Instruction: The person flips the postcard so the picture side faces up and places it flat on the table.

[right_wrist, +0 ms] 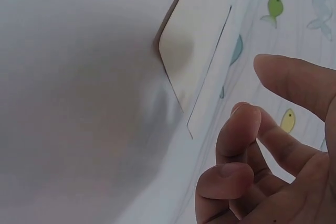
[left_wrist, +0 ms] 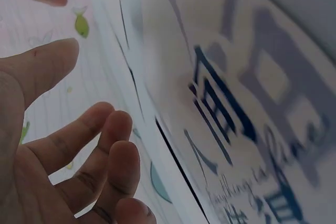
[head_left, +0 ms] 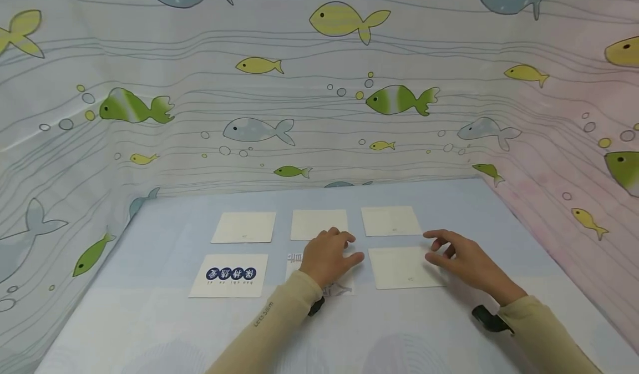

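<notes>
My left hand hovers with loosely bent fingers over the middle front card, which bears blue lettering and is partly hidden by the hand. Nothing sits between its thumb and fingers in the left wrist view. At the right edge of a plain white card is my right hand, held above the table with thumb and fingers apart and nothing in it. To the left lies a white card with dark blue circles and characters, upside down from this side.
Farther back, three plain cards form a row: left, middle and right. The pale blue table meets hanging cloth walls printed with fish at the back and sides. Each wrist wears a dark device.
</notes>
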The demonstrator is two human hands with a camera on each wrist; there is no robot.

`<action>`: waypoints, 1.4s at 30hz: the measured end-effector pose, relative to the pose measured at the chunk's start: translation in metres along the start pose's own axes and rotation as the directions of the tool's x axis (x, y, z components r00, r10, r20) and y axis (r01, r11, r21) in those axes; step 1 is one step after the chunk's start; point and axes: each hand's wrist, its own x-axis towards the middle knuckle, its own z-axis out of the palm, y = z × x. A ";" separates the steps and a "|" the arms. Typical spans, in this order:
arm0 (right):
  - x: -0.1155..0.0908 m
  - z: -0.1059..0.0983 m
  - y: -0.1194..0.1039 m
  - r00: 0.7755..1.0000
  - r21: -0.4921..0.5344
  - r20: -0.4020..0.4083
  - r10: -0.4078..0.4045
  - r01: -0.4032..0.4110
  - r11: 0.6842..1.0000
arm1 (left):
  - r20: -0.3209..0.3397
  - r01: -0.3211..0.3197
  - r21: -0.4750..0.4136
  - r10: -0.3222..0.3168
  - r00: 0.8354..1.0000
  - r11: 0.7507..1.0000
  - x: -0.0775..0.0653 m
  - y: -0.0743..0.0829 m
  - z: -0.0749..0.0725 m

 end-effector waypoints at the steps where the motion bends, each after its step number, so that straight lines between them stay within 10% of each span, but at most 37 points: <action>1: 0.001 0.000 0.001 1.000 0.001 0.004 0.003 -0.003 1.000 | 0.008 -0.001 0.010 0.001 1.000 1.000 0.001 0.002 0.002; 24: 0.010 -0.001 0.010 0.984 -0.032 0.172 0.037 -0.032 0.999 | 0.137 -0.023 0.230 -0.009 0.991 0.973 0.006 0.033 0.021; 42: 0.009 0.005 0.020 0.984 -0.010 0.176 0.001 0.001 1.000 | 0.119 0.008 0.202 -0.033 0.992 0.979 0.007 0.037 0.023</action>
